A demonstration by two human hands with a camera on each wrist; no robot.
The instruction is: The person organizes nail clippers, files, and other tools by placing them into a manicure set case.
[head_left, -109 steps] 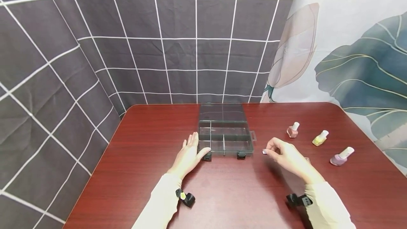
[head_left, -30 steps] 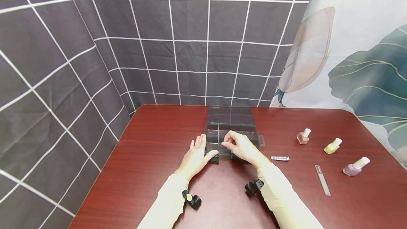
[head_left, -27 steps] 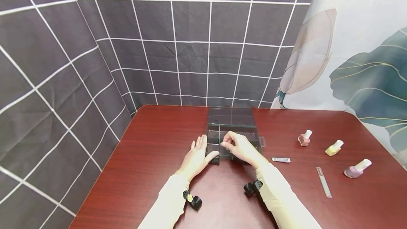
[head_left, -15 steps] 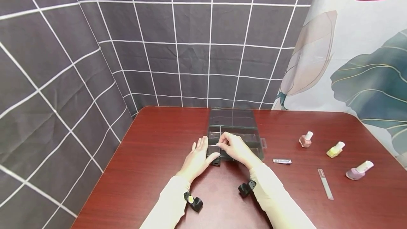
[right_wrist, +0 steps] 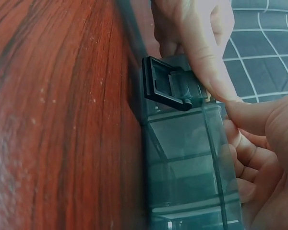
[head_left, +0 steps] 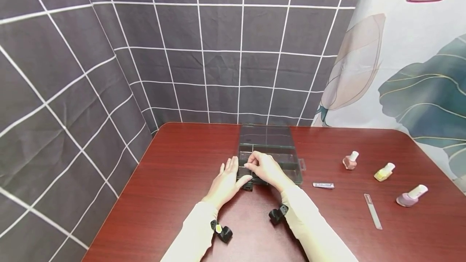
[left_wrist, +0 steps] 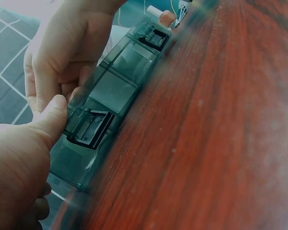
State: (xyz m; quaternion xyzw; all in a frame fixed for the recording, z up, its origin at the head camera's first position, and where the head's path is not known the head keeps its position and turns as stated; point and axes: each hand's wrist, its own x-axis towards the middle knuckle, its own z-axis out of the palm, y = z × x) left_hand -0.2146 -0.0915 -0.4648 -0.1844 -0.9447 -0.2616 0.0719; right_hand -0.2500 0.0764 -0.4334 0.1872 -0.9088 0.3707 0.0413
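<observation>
A clear, grey-tinted compartment box (head_left: 291, 169) stands on the table with its lid (head_left: 265, 136) folded back. My left hand (head_left: 223, 181) lies along its left side, fingers straight and thumb at the front left corner, close to a black latch (left_wrist: 91, 128). Over the front left compartment, my right hand (head_left: 265, 169) has thumb and forefinger tips together in a pinch. A small pale piece was between these fingertips earlier; now it is almost wholly hidden, and its kind is too small to tell. In the right wrist view the right thumb (right_wrist: 252, 115) is beside the left thumb.
Right of the box lie a nail clipper (head_left: 323, 185) and a nail file (head_left: 373, 211). Farther right are nail polish bottles: pink (head_left: 350, 161), yellow (head_left: 384, 172) and lilac (head_left: 411, 196). Grey gridded cloth (head_left: 218, 64) hangs behind the table (head_left: 174, 173).
My right hand has carried the small pale piece from right of the box to above it, then leftward to the front left compartment. The left hand stays at the box's left side.
</observation>
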